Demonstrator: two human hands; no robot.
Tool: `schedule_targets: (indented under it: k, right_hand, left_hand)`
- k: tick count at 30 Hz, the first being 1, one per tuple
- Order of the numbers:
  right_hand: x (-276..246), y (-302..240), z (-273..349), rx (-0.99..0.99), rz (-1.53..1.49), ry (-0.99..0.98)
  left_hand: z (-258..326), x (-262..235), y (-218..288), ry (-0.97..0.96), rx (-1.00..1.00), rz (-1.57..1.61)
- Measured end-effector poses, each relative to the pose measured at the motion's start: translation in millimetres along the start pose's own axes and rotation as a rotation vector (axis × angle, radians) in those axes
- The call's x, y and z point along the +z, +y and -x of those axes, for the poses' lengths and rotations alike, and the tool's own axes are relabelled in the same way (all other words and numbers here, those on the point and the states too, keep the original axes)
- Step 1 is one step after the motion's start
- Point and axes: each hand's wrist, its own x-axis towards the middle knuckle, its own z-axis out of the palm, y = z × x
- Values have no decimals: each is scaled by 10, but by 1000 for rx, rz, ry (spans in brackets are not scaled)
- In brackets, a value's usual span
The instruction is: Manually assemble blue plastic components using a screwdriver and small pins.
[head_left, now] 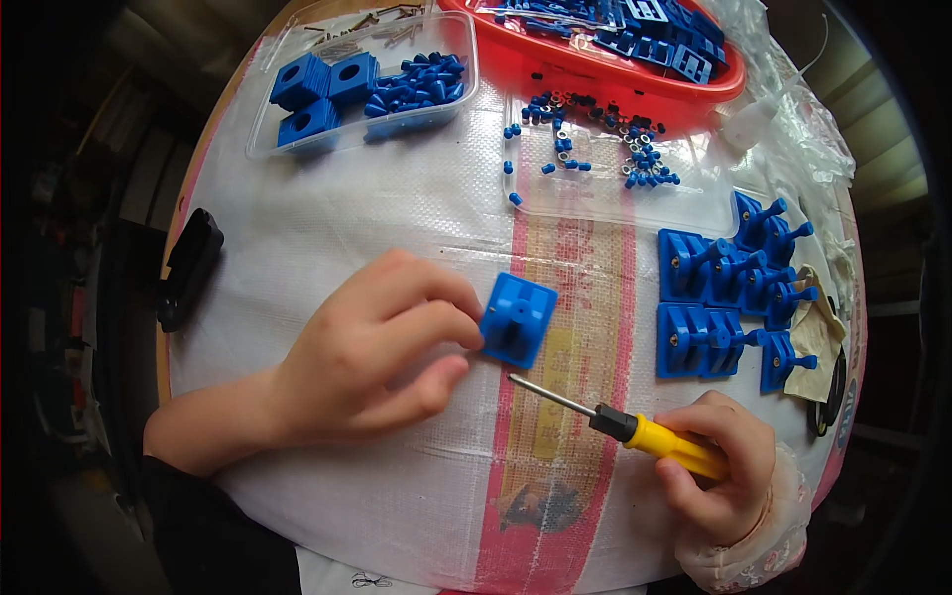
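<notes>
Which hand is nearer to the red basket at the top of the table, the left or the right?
Left, slightly. The left hand holds a blue block at mid-table, below the red basket. The right hand grips a screwdriver near the bottom edge, farther away.

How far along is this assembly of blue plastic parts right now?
Done: roughly ten assembled blue plastic brackets with pegs lie grouped at the right. In hand: the left hand pinches a square blue plastic plate, while the right hand grips a yellow-handled screwdriver, tip clear of the plate. Left: blue blocks and pegs in the clear plastic tray, plus more blue parts in the red basket.
</notes>
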Motion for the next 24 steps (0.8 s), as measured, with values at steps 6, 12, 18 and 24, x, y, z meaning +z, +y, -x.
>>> schedule_targets:
  k: [6,12,18,24]
  right_hand:
    - [-101,32,177,30,-296,281]
    - [-209,35,132,48,-259,472]
    - [-348,63,-3,-150,103,494]
    - [-252,119,-89,-114,209,364]
  left_hand:
    - [-16,42,36,-112,216,4]
    - [-22,17,57,-237,285,-12]
    - [-38,62,104,-295,134,-107]
    - [-72,56,154,-418,83,-247]
